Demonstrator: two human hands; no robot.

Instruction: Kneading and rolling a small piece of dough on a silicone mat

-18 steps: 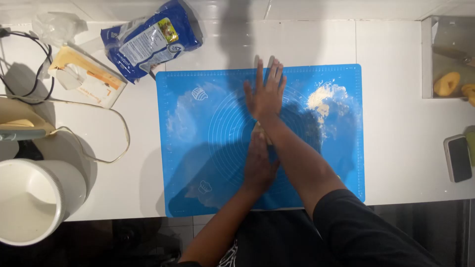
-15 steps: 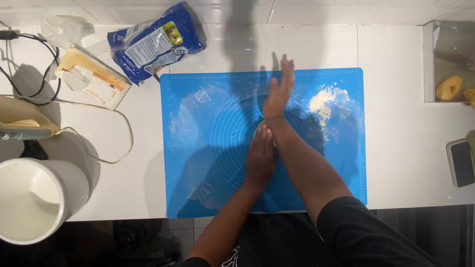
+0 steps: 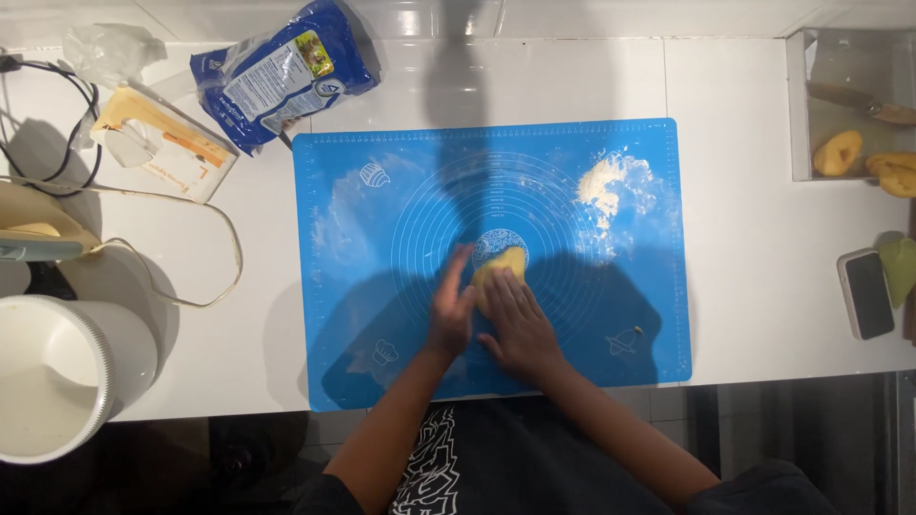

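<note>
A small yellow lump of dough lies near the middle of the blue baking mat, on its printed rings. The right hand lies flat over the dough's near side, fingers stretched and covering part of it. The left hand stands on edge just beside the dough, fingers straight, its side touching the lump; neither hand is closed around it. A patch of loose flour sits on the mat's far right corner. Beyond the mat's far left corner, on the white bench, lies a crumpled blue bag with a pale label. Left of it rests a flat white and orange carton.
</note>
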